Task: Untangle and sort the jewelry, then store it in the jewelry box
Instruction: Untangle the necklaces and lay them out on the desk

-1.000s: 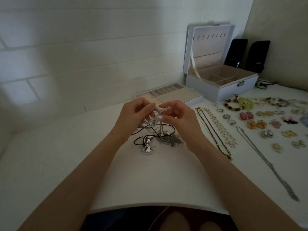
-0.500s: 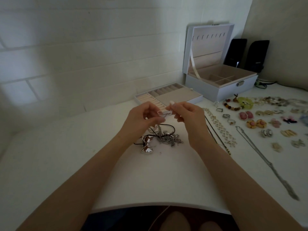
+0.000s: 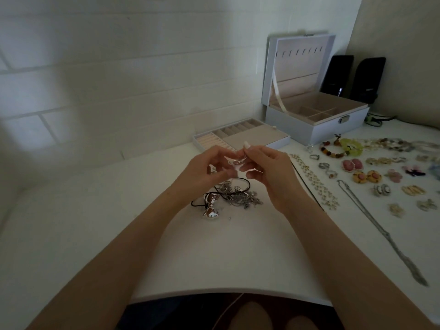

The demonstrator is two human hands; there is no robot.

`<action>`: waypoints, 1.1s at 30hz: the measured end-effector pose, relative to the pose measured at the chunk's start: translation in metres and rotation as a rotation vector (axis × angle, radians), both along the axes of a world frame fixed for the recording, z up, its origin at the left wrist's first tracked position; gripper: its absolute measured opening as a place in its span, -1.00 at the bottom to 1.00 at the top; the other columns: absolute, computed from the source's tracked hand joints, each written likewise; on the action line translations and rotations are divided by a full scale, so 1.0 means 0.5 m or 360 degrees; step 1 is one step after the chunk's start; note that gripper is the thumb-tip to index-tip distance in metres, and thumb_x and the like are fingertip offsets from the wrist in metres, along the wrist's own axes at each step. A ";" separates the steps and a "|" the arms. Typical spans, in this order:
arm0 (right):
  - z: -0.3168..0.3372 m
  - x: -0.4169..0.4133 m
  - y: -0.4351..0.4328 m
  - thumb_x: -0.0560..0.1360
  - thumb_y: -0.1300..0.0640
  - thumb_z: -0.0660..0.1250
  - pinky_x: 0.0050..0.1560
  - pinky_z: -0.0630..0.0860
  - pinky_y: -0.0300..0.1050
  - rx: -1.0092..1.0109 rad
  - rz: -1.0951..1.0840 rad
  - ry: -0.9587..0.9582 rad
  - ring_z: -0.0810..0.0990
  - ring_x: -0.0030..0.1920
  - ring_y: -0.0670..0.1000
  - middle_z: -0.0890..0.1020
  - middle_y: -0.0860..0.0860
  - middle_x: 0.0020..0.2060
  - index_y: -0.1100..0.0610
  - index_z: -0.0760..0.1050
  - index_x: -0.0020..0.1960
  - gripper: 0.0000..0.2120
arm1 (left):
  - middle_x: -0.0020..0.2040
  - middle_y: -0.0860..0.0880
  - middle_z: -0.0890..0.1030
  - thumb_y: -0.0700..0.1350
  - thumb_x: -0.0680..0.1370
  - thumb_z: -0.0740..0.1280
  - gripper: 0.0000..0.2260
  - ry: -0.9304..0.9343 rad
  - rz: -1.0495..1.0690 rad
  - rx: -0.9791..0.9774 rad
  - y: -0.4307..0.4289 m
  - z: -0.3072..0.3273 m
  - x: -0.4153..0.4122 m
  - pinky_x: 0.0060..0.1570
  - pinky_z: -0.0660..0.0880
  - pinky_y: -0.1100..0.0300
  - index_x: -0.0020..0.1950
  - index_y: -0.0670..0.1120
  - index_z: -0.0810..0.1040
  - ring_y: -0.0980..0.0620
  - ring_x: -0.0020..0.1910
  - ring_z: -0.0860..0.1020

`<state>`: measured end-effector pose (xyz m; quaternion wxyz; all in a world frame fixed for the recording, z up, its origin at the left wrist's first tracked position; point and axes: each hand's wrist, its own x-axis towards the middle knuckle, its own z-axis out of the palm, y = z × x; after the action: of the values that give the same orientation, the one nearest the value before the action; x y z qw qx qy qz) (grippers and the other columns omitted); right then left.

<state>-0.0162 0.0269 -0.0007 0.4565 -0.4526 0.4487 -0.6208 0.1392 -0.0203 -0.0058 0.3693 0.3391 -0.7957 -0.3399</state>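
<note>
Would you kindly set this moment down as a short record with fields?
Left hand: pinches the thin chain
Right hand: pinches the same chain, above the table
Tangle: on the table below the hands, with a silver bow pendant on black cord
Jewelry box: lid open, far right
Tray: beside the box, on its left
Laid out at right: earrings, rings, necklaces
</note>
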 end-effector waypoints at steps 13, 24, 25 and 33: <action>0.000 0.003 -0.001 0.59 0.16 0.21 -0.31 0.47 -0.19 -0.0174 0.0159 -0.0131 0.58 -0.35 0.03 0.63 0.08 -0.33 0.21 0.48 -0.21 -0.76 | -0.16 0.00 0.68 -0.29 0.59 0.17 -0.84 0.0482 0.0208 0.0237 -0.008 0.023 0.019 -0.33 0.34 0.36 -0.15 -0.10 0.41 0.14 -0.31 0.45; -0.001 0.002 -0.001 0.50 0.11 0.25 -0.01 0.57 -0.11 -0.0356 0.0195 -0.0233 0.66 -0.13 0.07 0.67 0.14 -0.18 0.23 0.53 -0.12 -0.82 | -0.29 0.14 0.60 -0.25 0.53 0.33 -0.88 0.0024 -0.0060 0.0174 -0.002 0.016 0.015 -0.15 0.41 0.33 -0.05 -0.04 0.59 0.18 -0.26 0.52; -0.002 0.001 -0.001 0.51 0.12 0.25 -0.07 0.56 -0.14 -0.0324 0.0148 -0.0216 0.65 -0.20 0.03 0.66 0.11 -0.24 0.22 0.54 -0.13 -0.82 | -0.33 0.17 0.59 -0.26 0.54 0.31 -0.86 0.0083 0.0005 0.0154 -0.004 0.019 0.016 -0.18 0.39 0.38 -0.12 -0.05 0.59 0.23 -0.29 0.49; -0.013 -0.003 -0.006 0.56 0.15 0.28 -0.44 0.33 -0.36 -0.0090 -0.0216 0.0211 0.43 -0.50 -0.15 0.55 0.04 -0.45 0.21 0.56 -0.24 -0.76 | -0.35 0.08 0.50 -0.21 0.58 0.18 -0.75 0.0676 0.0041 0.0476 -0.018 0.032 0.036 -0.30 0.26 0.30 -0.23 -0.07 0.56 0.13 -0.35 0.33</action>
<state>-0.0178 0.0241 -0.0070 0.3697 -0.4739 0.4899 -0.6315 0.1574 -0.0295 0.0101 0.4781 0.3213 -0.6368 -0.5126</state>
